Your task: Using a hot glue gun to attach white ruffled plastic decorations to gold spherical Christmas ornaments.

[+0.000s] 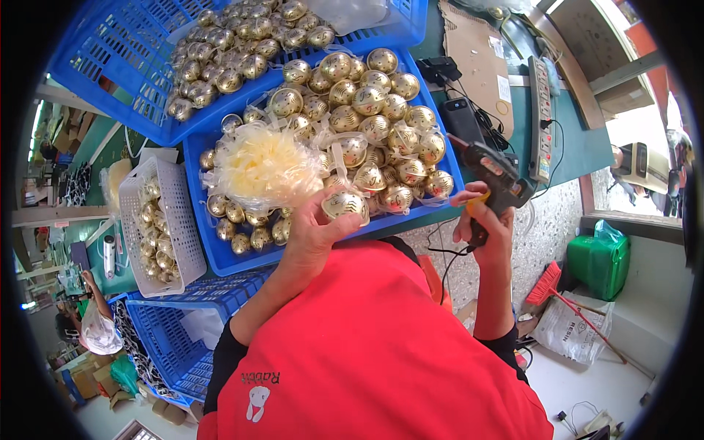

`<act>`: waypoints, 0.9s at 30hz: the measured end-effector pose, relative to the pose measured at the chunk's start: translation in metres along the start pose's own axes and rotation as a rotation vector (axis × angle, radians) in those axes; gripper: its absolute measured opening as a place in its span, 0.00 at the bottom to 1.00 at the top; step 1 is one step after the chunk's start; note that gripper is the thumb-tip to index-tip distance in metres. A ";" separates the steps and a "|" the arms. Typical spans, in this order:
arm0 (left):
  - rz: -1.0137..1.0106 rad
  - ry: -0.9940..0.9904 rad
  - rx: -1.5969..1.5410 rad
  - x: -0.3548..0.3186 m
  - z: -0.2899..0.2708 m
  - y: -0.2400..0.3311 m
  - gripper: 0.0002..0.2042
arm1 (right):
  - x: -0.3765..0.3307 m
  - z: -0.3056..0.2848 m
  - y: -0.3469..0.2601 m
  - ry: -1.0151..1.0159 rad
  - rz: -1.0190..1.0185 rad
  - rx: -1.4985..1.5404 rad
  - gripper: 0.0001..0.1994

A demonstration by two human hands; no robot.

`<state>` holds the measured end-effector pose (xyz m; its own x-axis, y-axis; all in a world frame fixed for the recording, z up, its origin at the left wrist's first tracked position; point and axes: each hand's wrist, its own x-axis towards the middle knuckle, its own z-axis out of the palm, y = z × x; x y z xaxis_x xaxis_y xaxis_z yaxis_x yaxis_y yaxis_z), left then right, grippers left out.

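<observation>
Dark txt (260,378) on red shirt (381,323), upside down. Blk caps (568,332) on white sack (583,342), rt side of view.

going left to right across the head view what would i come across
White perforated basket, pale yellow bundle, gold ball in the left hand, black glue gun in the right hand, green container.

The left grip (312,233) is closed in a thumb-and-finger pinch, the left forearm (270,295) slanted inward; the right grip (490,221) is curled, the right forearm (495,293) held nearly upright.
</observation>
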<state>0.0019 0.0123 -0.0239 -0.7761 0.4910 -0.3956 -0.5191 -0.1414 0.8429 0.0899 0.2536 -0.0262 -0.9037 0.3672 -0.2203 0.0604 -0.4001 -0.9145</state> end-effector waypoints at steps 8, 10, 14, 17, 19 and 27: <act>-0.203 -0.118 -0.300 0.009 0.014 -0.012 0.21 | 0.028 -0.012 0.005 -0.036 0.125 0.115 0.17; -0.248 -0.106 -0.309 0.007 0.020 -0.012 0.22 | 0.045 -0.014 0.009 0.019 0.032 -0.034 0.18; -0.316 -0.095 -0.328 0.007 0.021 -0.013 0.23 | 0.083 -0.009 0.012 0.154 -0.142 -0.398 0.14; -0.325 -0.034 -0.340 0.005 0.021 -0.012 0.23 | 0.106 -0.005 0.016 0.180 -0.164 -0.561 0.11; -0.287 0.010 -0.314 0.003 0.020 -0.011 0.23 | 0.122 -0.008 0.033 0.200 -0.329 -0.766 0.12; -0.165 0.054 -0.268 -0.011 0.009 -0.011 0.24 | 0.090 0.068 0.006 -0.117 -0.122 -0.206 0.18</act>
<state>0.0197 0.0162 -0.0254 -0.6875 0.4808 -0.5442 -0.7101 -0.2885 0.6423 -0.0198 0.2269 -0.0288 -0.9518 0.2976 -0.0745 0.0223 -0.1750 -0.9843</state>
